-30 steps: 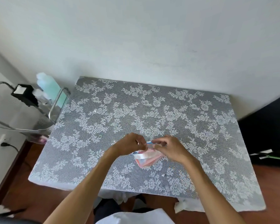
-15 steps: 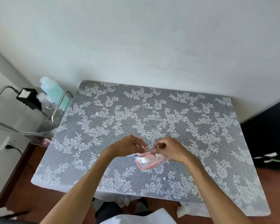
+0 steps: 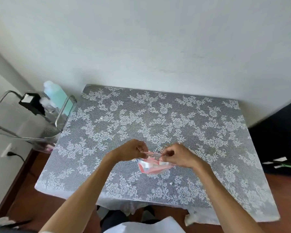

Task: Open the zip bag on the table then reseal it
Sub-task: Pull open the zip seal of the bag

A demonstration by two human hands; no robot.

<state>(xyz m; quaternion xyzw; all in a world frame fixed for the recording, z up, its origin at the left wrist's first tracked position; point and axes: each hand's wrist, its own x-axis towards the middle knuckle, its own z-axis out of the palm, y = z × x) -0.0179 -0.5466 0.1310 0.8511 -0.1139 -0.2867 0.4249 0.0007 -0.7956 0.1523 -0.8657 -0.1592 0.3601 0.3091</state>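
Both hands, left hand and right hand, pinch the zip bag top.

The pink-and-white plastic zip bag lies on the lace-covered rectangular table, toward its near edge, between the left hand and right hand at its far rim. A metal-framed cart stands left of the table.
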